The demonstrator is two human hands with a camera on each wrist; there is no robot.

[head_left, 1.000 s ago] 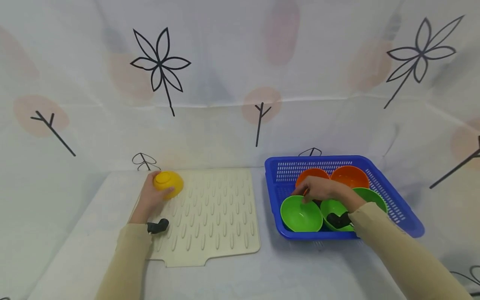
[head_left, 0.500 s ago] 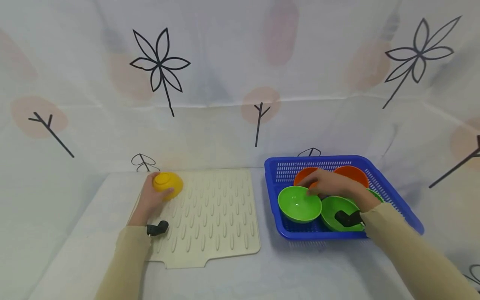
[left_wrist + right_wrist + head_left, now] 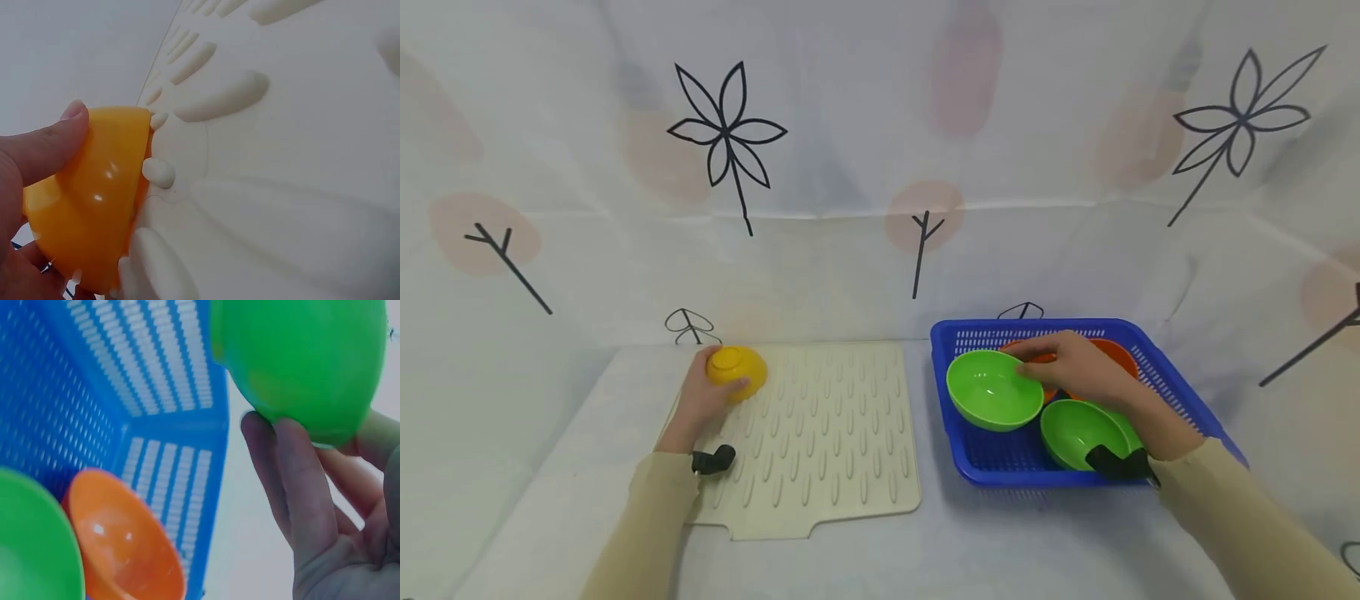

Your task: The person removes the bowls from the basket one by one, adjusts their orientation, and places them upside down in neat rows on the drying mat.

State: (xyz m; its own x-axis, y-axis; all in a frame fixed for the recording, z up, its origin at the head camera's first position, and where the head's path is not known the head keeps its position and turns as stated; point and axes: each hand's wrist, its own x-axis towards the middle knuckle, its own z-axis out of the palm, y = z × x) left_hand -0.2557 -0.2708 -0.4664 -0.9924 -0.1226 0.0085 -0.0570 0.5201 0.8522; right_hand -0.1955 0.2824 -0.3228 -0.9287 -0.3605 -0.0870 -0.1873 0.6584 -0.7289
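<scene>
My left hand (image 3: 702, 398) grips a yellow bowl (image 3: 739, 371), which lies upside down on the far left corner of the cream ridged drying mat (image 3: 820, 492). In the left wrist view, the thumb lies over the outside of the yellow bowl (image 3: 94, 187), and its rim meets the ridges. My right hand (image 3: 1078, 367) pinches a green bowl (image 3: 988, 387) by its right rim. That bowl is raised over the left part of the blue basket (image 3: 958, 450), its inside facing up and toward me. The fingers press its underside in the right wrist view.
Another green bowl (image 3: 1078, 433) sits in the basket, with more green showing beside it, partly hidden by my right arm. Orange bowls (image 3: 1116, 357) stand at the back, partly covered by my hand. A white cloth with printed flowers hangs behind the table.
The green bowl has risen from the basket's front left and moved back and slightly left with my right hand. My left hand stays put on the yellow bowl.
</scene>
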